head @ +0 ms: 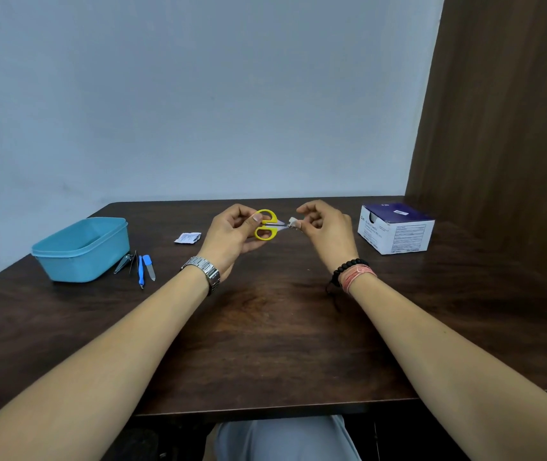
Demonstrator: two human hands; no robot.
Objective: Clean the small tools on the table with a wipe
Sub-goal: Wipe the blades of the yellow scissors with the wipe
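Left hand (232,232) gripped the yellow scissors (266,224) by the handles above the table (265,327); right hand (323,227) pinched a small white wipe (293,222) around the blade tips, which it hid. Box (395,229) print was too blurred to read, same for the torn sachet (188,237). Nail clipper (124,262), file (149,267) and blue tool (140,271) lay beside the blue tub (81,249).

Single head-worn wide-angle view, looking forward and down, table (265,344) close below, both forearms entering from the bottom edge, wall (199,94) behind.
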